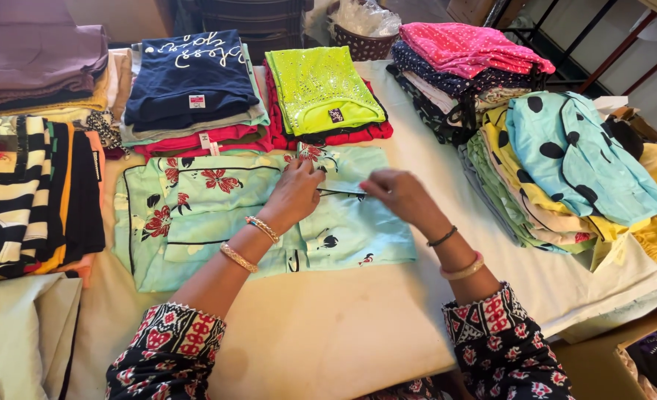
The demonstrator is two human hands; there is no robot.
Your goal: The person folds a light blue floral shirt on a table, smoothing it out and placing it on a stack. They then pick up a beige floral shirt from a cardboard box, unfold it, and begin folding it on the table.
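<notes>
A: What's the garment w/ the hands on it?

B: Mint-green top [217, 215], red flowers, a few small dark prints, thin black piping. Lies flat on the white table [343, 326], centre, just in front of the folded stacks. Looks partly folded, one layer over another near the middle.

A: Left hand?

B: Left hand [293, 194] lies palm-down on the fabric, fingers bent, pressing near the top edge. Can't tell if it pinches anything. Two gold bangles on that wrist.

A: Right?

B: Right hand [401, 194] fingertips closed on a small fold of the same top, at the dark trim between the two hands. Dark band + pink bangle on the wrist.

A: Containers?

B: One dark dotted basket [363, 46] at the far edge, clear plastic bunched inside. Contents otherwise not readable.

A: Around it?

B: Navy tee stack [191, 78] and neon-yellow sparkly top [321, 85] on red items, just behind the garment. Striped black/white pile [25, 200] to the left. Right side: pink dotted pile [469, 48], then light-blue cloth w/ black dots [577, 155] on top of yellow and green pieces.
</notes>
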